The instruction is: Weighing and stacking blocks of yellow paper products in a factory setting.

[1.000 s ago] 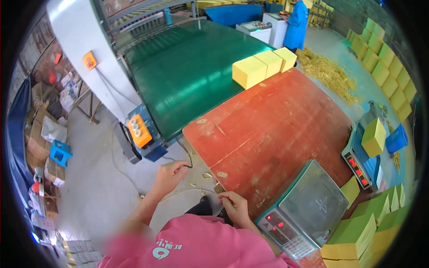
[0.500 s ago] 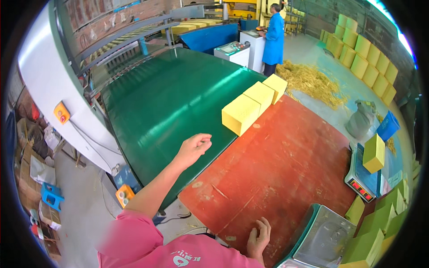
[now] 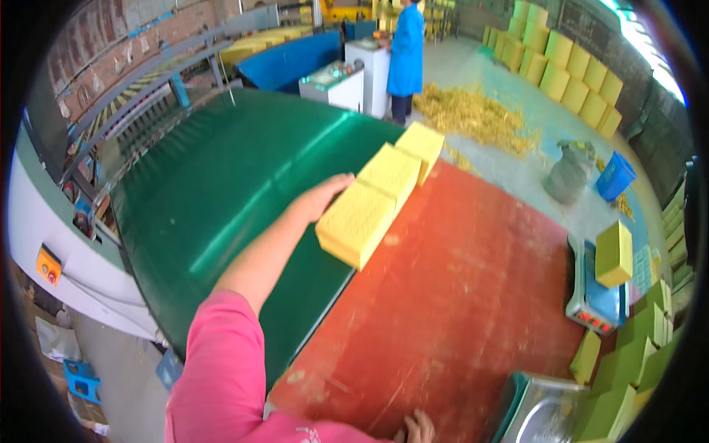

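Three yellow blocks that look like stacked paper stand in a row along the seam between the green belt and the red board. My left hand (image 3: 329, 198) reaches over the belt, its fingers stretched out along the left side of the nearest block (image 3: 358, 221), at the joint with the middle block (image 3: 389, 173). The fingertips are partly hidden, and whether they press on the block I cannot tell. The farthest block (image 3: 421, 144) sits just beyond. My right hand (image 3: 418, 428) is low on the red board at the lower edge, fingers loosely apart, holding nothing, partly cut off.
Beside the green belt (image 3: 221, 177) lies the red board (image 3: 450, 295). On its right are a scale (image 3: 591, 299) with a yellow block (image 3: 614, 255), and a metal-topped scale (image 3: 546, 410). A person in a blue coat (image 3: 406, 55) stands beyond, near a straw-like heap (image 3: 473, 114).
My left hand has moved forward from over the bare belt to the side of the blocks. My right hand sits lower in the picture, as the view has shifted.
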`<act>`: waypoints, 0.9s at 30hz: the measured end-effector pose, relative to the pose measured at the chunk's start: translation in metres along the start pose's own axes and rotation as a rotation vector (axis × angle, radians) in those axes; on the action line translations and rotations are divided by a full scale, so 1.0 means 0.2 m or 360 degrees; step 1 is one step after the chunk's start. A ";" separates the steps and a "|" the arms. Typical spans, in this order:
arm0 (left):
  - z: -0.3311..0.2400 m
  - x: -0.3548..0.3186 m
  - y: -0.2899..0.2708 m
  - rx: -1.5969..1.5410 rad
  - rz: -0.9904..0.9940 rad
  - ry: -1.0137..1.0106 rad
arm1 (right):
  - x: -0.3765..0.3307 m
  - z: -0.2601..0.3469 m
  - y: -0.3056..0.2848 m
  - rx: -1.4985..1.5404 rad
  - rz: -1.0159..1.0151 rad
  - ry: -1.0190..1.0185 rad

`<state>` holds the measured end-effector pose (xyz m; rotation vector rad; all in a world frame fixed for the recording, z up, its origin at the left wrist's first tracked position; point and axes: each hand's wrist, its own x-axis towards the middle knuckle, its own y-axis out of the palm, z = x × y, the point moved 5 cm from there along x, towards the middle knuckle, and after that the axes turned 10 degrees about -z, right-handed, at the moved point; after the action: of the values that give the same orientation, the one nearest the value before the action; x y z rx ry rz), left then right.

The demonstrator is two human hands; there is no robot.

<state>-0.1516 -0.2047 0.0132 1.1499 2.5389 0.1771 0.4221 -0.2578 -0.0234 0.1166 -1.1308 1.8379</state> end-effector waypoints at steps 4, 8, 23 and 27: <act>-0.01 0.17 0.04 0.0117 -0.0024 -0.0196 | -0.11 -0.08 0.02 0.0062 0.0068 0.0025; 0.03 0.30 0.05 0.0368 -0.0078 -0.0483 | -0.30 -0.27 0.07 0.0396 0.0378 0.0242; 0.14 0.29 0.21 0.0457 0.0073 -0.0258 | -0.24 -0.26 0.08 0.1417 0.0359 0.0965; 0.23 0.19 0.34 0.0665 0.0185 -0.0164 | -0.14 -0.15 0.05 0.0189 0.0151 -0.0055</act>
<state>-0.1095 -0.1331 -0.0228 1.4150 2.4846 -0.3940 0.4409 -0.2549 -0.0601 0.1662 -1.0668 1.9944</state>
